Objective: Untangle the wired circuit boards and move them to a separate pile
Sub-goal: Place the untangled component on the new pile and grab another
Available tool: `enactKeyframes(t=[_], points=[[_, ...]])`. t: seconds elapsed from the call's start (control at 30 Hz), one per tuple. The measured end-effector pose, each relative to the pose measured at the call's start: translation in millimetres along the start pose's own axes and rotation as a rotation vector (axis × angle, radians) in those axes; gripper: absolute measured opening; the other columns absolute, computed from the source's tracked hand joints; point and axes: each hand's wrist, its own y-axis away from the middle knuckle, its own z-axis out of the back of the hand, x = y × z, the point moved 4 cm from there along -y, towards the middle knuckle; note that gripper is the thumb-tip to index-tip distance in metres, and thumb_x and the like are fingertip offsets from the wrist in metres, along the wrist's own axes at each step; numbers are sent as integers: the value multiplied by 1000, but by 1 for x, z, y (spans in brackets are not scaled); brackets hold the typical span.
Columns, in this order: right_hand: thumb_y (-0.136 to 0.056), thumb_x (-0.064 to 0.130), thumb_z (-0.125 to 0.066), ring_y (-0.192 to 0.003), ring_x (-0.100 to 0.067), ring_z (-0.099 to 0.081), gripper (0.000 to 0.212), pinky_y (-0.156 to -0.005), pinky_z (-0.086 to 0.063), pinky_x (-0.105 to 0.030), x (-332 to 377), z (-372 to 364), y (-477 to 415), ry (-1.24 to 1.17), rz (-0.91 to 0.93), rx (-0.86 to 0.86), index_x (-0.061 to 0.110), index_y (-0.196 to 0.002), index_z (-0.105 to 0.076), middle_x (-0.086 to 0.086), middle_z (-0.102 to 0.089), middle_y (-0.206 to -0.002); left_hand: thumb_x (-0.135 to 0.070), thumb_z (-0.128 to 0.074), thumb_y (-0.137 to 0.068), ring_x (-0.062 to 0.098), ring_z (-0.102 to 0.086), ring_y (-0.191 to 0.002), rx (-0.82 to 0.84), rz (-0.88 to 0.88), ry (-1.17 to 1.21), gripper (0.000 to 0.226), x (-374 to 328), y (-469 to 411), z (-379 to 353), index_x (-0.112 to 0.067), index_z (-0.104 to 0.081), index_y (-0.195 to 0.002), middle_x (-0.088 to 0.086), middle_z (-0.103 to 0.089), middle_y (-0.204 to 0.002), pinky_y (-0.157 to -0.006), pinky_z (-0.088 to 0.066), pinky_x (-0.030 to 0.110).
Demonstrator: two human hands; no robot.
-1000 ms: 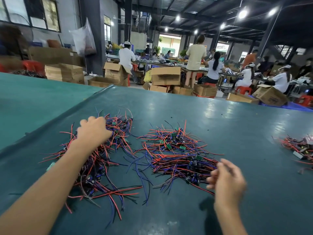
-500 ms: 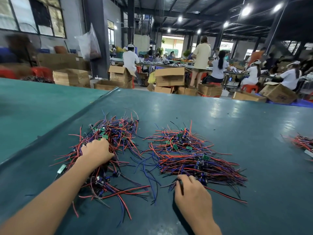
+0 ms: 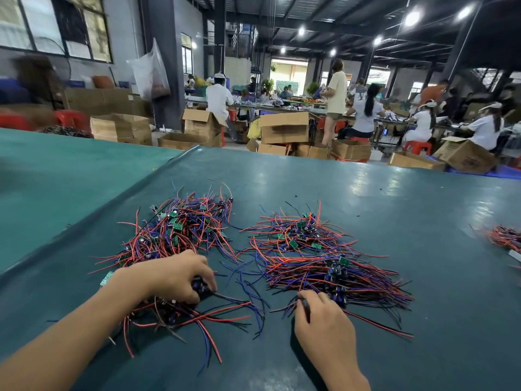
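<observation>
A worker's 2 bare hands sort wired circuit boards on a dark teal table [image 3: 366,198] in a busy assembly hall. The left hand [image 3: 172,275] lies on the near edge of the tangled left pile [image 3: 180,235], its fingers curled and pinching a dark component with its red and blue leads. The right hand [image 3: 324,325] rests knuckles-up at the near edge of the right pile [image 3: 324,258], fingertips pressed together on a few wires; exactly what they hold is hidden under the hand. In the right pile the leads lie roughly parallel, fanned to the right, so it appears to be the sorted heap. A further small cluster of wires [image 3: 504,238] sits at the table's far right, well apart.

Each unit looks light: a small green board [image 3: 178,226] trailing thin, limp insulated leads. The wires will bend and snag readily, looping around neighbours, so a hard pull would likely drag a clump along or strain the solder joints. The stiff board or its dark capacitor body seems the safer place to take hold, with the other hand pinning the pile while the leads slide free. Smooth insulation may slip through a pinch on 1 wire alone.

Behind the table, cardboard boxes [image 3: 284,127] stand stacked on the floor, and seated workers [image 3: 363,114] bend over other benches.
</observation>
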Motion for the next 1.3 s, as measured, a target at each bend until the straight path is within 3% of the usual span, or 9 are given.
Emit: enactKeyframes(t=[0.23,0.4,0.6,0.67,0.73,0.8,1.07,1.2,1.3], points=[[-99,35,-50,-93,-15,-59,22,-68,-42,-26,1,1,0,-22,8,-15,33,-114,-66,10,-65,-100,-26,-66,-95,10,-58,-105,-111,-50,-196,25,-6,4,10,-29,-71,-120,-7,-62,-112,-97,-44,29],[-99,36,-51,-91,-12,-60,21,-67,-42,-23,1,1,1,-36,15,-17,33,-112,-66,10,-65,-98,-14,-69,-94,6,-62,-92,-552,-192,130,26,-21,23,31,-20,-72,-119,-6,-59,-103,-89,-50,32],[-98,37,-49,-90,-12,-60,21,-69,-44,-25,-2,-2,0,-58,11,-17,36,-113,-64,11,-65,-99,-7,-62,-97,8,-70,-90,-1162,-32,582,32,-52,46,44,-20,-68,-125,-3,-63,-108,-88,-51,17],[-99,38,-48,-92,-10,-60,22,-72,-45,-24,-2,-2,0,-58,12,-17,36,-115,-63,12,-65,-102,-5,-59,-98,13,-73,-87,-1108,-65,1118,29,-62,35,39,-12,-68,-124,3,-71,-99,-83,-58,22],[-99,37,-49,-92,-10,-60,22,-72,-45,-24,-2,-1,0,-75,20,-33,35,-115,-64,11,-66,-101,-4,-57,-93,17,-73,-85,-892,-146,1665,29,-76,19,35,-3,-67,-119,11,-70,-95,-77,-61,28],[-99,34,-51,-90,-11,-61,20,-69,-43,-23,-2,1,1,-107,21,-58,34,-114,-65,11,-66,-97,-5,-56,-87,19,-73,-84,-707,-194,1897,33,-88,7,33,2,-66,-118,17,-73,-107,-76,-62,30],[-95,21,-66,-88,-10,-67,18,-76,-50,-25,-3,11,3,-296,35,-152,25,-111,-73,13,-72,-103,2,-58,-87,23,-73,-86,-296,-111,2087,37,-106,-42,-23,7,-64,-123,24,-69,-120,-73,-61,28],[-94,18,-68,-84,1,-68,18,-74,-50,-14,-11,13,3,-606,-32,-174,33,-101,-76,20,-74,-91,-1,-66,-84,18,-71,-82,-262,-12,2109,43,-101,-51,-55,6,-65,-126,14,-72,-105,-73,-60,26],[-95,24,-67,-70,-7,-69,19,-65,-54,-22,-21,13,0,-840,-146,-150,40,-94,-76,13,-74,-80,-6,-71,-80,13,-66,-76,-236,-31,2049,36,-102,-53,-60,-3,-74,-116,7,-69,-87,-71,-59,26]])
